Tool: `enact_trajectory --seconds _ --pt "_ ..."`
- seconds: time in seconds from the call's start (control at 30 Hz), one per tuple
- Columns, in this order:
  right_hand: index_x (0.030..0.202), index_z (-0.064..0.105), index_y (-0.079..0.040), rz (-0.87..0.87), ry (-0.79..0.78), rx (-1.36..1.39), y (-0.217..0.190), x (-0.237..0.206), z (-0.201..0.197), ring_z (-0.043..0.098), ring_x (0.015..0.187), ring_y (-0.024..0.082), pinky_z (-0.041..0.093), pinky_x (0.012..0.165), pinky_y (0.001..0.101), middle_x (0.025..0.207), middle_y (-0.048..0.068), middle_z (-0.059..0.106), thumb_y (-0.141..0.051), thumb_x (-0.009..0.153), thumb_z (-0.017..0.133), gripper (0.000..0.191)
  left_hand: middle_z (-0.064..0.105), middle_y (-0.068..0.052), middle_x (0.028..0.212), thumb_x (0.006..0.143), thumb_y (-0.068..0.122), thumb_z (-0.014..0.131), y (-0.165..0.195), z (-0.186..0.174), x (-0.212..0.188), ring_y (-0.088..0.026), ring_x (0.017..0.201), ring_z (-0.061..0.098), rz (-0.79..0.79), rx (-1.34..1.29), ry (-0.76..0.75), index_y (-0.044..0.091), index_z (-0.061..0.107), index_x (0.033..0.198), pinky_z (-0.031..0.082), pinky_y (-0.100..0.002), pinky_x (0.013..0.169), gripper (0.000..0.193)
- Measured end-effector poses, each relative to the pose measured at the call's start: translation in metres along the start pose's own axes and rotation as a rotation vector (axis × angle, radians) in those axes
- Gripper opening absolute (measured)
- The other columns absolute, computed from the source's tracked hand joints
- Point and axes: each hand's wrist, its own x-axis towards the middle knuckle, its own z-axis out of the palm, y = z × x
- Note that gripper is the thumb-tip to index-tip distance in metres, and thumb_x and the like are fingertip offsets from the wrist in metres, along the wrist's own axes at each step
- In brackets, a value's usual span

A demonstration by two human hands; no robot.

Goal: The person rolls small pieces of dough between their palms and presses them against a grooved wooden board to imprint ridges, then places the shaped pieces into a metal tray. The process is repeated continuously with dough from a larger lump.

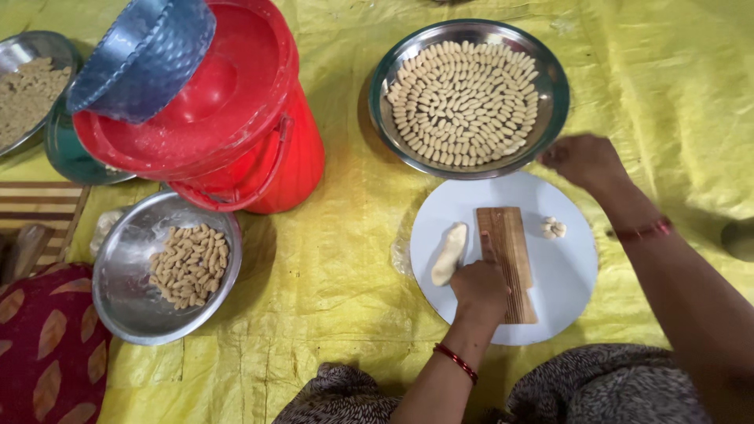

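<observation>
Pressing left hand (479, 289) on ridged wooden board (507, 255), right hand (585, 161) perhaps touching steel plate (550, 78)

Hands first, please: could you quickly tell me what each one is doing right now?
Left hand: closed, pressing on the ridged wooden board.
Right hand: at the round steel tray's rim; grip cannot be told.

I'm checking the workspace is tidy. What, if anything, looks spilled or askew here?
Nothing is spilled. Only the blue basket sits tilted on the red bucket's lid; shaped pieces lie neatly in the steel plate.
</observation>
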Motion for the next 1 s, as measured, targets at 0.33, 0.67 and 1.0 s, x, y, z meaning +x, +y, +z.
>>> enact_trajectory --seconds 0.33,0.67,1.0 --pt "0.116 0.079 -0.02 0.221 -0.095 0.201 0.004 -0.154 0.005 0.079 0.095 0.021 0.061 0.092 0.0353 0.109 0.005 0.081 -0.04 0.091 0.072 0.033 0.075 -0.014 0.091 0.088 0.032 0.077 -0.006 0.003 0.002 -0.03 0.082 0.074 -0.001 -0.113 0.04 0.0 0.034 0.145 0.057 -0.042 0.069 0.078" --pt "0.099 0.08 -0.013 0.121 0.055 0.217 -0.039 -0.125 0.011 0.072 0.093 0.029 0.058 0.085 0.0433 0.102 0.009 0.073 -0.034 0.08 0.084 0.029 0.073 -0.02 0.093 0.087 0.034 0.079 -0.009 -0.013 -0.011 -0.035 0.09 0.072 0.059 -0.099 0.153 -0.003 0.07 0.099 0.058 -0.045 0.073 0.04" --pt "0.106 0.082 -0.015 0.088 0.004 0.4 -0.013 -0.113 0.011 0.074 0.085 0.019 0.059 0.081 0.0351 0.095 0.009 0.077 -0.019 0.083 0.081 0.023 0.077 -0.015 0.096 0.096 0.028 0.067 -0.001 -0.028 -0.012 -0.027 0.081 0.075 0.101 -0.743 0.385 0.014 0.075 0.122 0.059 -0.038 0.077 0.031"
